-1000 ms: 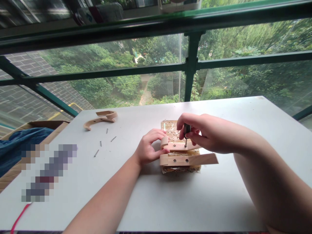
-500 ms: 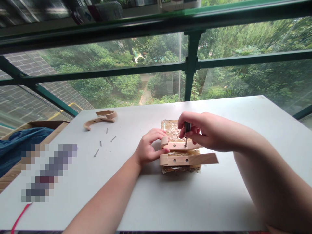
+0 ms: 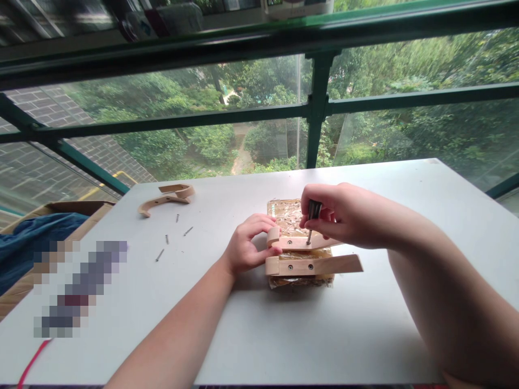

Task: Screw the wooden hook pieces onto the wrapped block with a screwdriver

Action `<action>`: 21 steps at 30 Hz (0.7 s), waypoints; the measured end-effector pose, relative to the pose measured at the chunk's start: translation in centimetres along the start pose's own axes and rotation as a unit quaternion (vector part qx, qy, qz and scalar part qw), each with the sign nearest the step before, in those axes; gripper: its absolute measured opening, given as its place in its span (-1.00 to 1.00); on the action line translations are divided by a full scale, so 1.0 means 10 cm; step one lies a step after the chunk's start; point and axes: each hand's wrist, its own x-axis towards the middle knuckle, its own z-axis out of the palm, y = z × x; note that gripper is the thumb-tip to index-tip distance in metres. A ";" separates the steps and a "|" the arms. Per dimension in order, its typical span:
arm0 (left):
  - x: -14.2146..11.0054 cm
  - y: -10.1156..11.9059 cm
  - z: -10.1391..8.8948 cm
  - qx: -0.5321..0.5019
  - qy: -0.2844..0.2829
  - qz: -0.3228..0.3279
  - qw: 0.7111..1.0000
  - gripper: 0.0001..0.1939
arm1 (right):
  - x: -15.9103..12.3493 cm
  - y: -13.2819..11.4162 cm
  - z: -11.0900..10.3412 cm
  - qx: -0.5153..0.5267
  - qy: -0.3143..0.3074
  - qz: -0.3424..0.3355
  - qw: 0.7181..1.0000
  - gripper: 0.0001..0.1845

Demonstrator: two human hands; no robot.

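Two curved wooden hooks lie side by side on a tape-wrapped chipboard block [image 3: 286, 213] in the middle of the white table [image 3: 284, 335]. My left hand [image 3: 245, 246] pinches the curled left end of the far wooden hook [image 3: 290, 242]. My right hand [image 3: 343, 213] is closed round a small dark screwdriver [image 3: 312, 213], held upright with its tip on a screw in that far hook. The near wooden hook [image 3: 314, 265] lies just in front, with two screws in it, untouched.
A third wooden hook [image 3: 166, 197] lies at the table's far left, with several loose screws [image 3: 168, 239] beside it. A cardboard box with blue cloth [image 3: 24, 243] sits off the left edge. A green-framed window [image 3: 318, 108] runs behind the table.
My right hand has shifted slightly up and to the right on the screwdriver, whose tip stays on the screw. My left hand and both hooks have not moved.
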 end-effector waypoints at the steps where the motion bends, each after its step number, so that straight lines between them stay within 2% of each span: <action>1: 0.00 0.00 0.00 0.001 0.001 -0.001 1.000 -0.72 | 0.00 0.00 0.00 -0.002 -0.001 0.002 1.000 -0.92; 21: 0.00 0.01 0.00 0.011 0.001 0.002 1.000 -0.71 | 0.00 0.00 0.03 0.004 -0.014 -0.001 1.000 -0.93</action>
